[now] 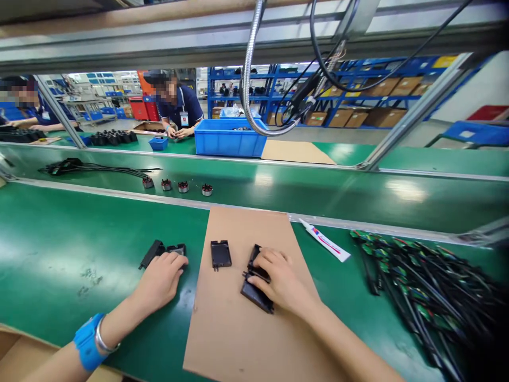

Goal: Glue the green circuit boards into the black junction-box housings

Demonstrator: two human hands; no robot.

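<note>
My left hand (162, 277) curls over a pair of black plastic cases (153, 253) on the green bench, its fingers close together and partly hiding them. On the cardboard sheet (234, 339), my right hand (280, 276) has fingers and thumb bent round a black plastic case (254, 257). Against that one, under the thumb, lies another black case (256, 294), tilted at an angle. Between my hands, a shallow open black case (220, 253) rests on the cardboard, touched by neither hand.
A white tube (326, 241) lies right of the cardboard, beside a heap of black cables with green boards (421, 281). Several small motors (183, 187) stand on the strip behind. Beyond are a blue bin (230, 139) and two people. A metal hose (247, 69) hangs overhead.
</note>
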